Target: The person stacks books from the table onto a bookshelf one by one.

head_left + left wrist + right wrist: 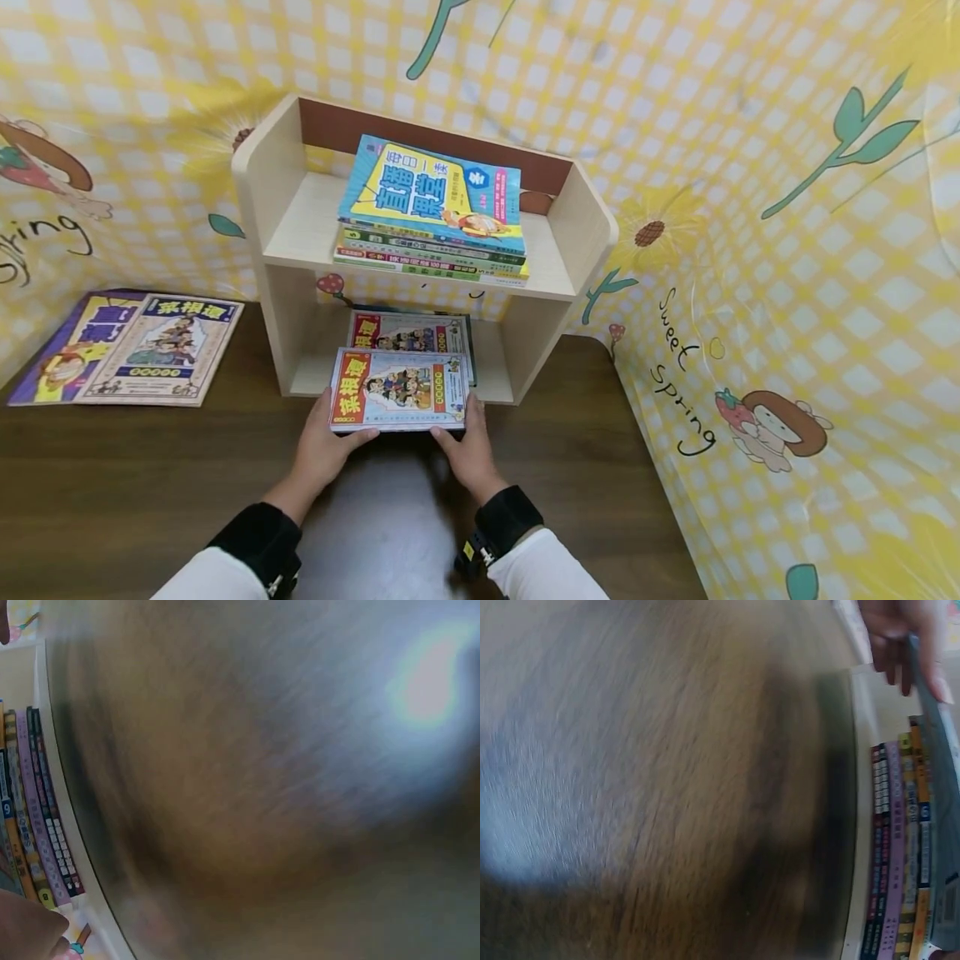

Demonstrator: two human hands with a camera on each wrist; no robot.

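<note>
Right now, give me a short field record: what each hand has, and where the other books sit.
left hand: grips left edge of the red-and-white picture book
right hand: grips its right edge
held book: at the front of the pale wooden shelf unit, lower level
lower shelf: similar book lying flat
upper shelf: stack topped by blue-and-yellow book
dark wooden table: two books at left

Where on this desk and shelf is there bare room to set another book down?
Free: the desk right of the right hand, the strip between the two flat books at left and the left hand, and the upper board left of the stack. Crowded: the lower bay, where both hands grip a book in front of another one.
</note>
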